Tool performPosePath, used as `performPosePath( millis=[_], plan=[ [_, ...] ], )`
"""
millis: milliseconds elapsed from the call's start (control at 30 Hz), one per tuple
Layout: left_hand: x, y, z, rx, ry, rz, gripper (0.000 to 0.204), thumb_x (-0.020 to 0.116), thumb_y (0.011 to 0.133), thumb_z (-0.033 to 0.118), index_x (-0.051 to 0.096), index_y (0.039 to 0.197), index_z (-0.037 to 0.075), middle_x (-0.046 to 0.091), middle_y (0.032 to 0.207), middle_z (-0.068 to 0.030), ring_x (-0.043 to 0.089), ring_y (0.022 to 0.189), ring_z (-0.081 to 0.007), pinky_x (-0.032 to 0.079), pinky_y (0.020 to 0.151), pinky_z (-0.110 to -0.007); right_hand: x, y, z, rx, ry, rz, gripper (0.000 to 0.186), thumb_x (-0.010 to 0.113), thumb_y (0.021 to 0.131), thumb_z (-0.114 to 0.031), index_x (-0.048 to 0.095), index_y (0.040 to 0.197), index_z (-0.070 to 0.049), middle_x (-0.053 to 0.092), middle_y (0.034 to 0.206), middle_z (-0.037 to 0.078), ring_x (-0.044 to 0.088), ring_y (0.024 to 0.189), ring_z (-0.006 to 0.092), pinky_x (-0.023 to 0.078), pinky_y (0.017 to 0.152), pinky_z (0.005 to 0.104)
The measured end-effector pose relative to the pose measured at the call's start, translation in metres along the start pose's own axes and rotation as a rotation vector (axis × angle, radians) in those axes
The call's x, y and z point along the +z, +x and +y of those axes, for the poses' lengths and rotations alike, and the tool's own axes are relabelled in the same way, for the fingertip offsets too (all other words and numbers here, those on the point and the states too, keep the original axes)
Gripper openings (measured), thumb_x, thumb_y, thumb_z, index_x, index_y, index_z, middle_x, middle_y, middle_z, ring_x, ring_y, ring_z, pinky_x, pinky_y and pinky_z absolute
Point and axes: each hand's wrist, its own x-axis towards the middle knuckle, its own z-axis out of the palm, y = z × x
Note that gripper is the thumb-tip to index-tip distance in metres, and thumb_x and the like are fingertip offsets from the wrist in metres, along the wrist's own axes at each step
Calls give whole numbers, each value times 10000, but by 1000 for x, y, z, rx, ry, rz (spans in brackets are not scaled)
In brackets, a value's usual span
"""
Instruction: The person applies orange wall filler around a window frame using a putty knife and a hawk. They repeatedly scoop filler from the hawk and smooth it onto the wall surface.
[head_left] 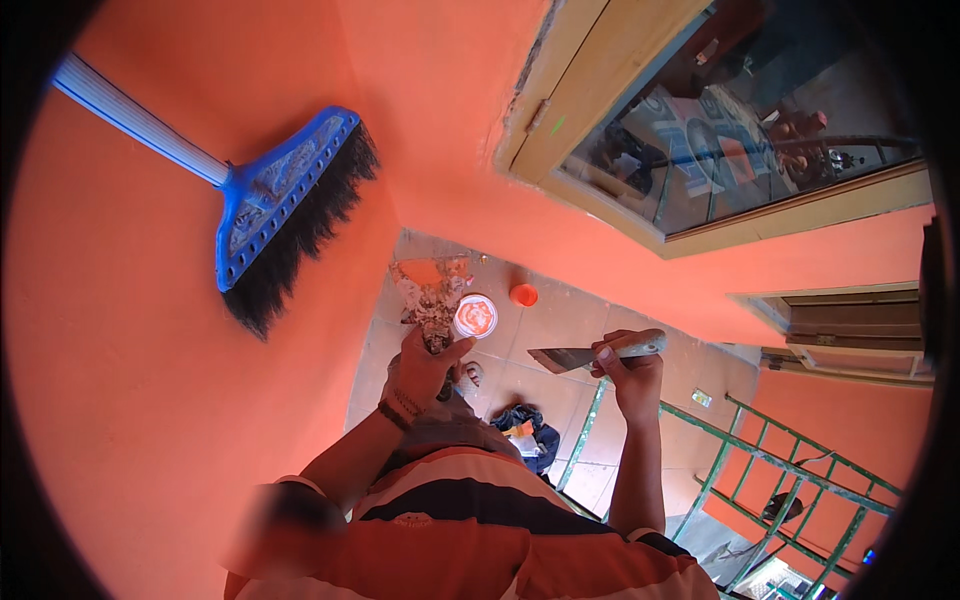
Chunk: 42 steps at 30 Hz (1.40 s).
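My right hand (627, 373) is closed round the worn handle of a putty knife (562, 358), its broad blade pointing left. On the left, my left hand (421, 368) is closed, thumb stretched toward the right. A dark handle-like end shows below its fingers and a grey, crusty piece above them; I cannot make out whether these are one tool. Beyond that hand, on the tiled floor, stands a round tub (476, 316) with orange and white paint in it. A small orange container (523, 294) is to its right.
A blue broom (285, 195) with black bristles is at the upper left against the orange wall. Paint-stained debris (432, 283) lies in the floor corner. Green metal scaffolding (740, 442) stands at right, a dark bag (541, 446) near my body. A framed window (600, 205) is above.
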Motion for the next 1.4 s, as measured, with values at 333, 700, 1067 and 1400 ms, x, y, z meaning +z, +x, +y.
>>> performPosePath(
  millis=[333,700,1067,1400],
  plan=[
    [6,52,46,38,29,-86,242,753,826,88,540,922,21,584,671,-29,549,462,-111,450,415,-268,4,29,-65,-206,-117,125,286,613,958,-281,635,996,1,667,959,109,686,845,220,600,709,325],
    [-7,92,60,37,43,-15,215,738,845,91,527,868,57,558,617,-3,506,440,-86,429,408,-253,-37,66,-83,31,335,165,327,727,822,-195,599,1047,4,678,958,138,679,795,228,574,662,296],
    [13,78,47,48,21,147,248,762,822,117,521,846,62,555,604,-11,526,432,-100,433,403,-260,0,92,-17,470,492,-723,405,749,824,-168,562,1165,-54,635,1066,146,628,970,251,505,809,385],
    [-42,26,43,-140,459,150,256,770,807,149,580,914,16,610,740,-35,580,542,-97,462,466,-263,185,97,-26,195,763,-663,277,473,1022,-296,437,1176,-68,560,957,98,583,895,220,478,781,358]
  ],
)
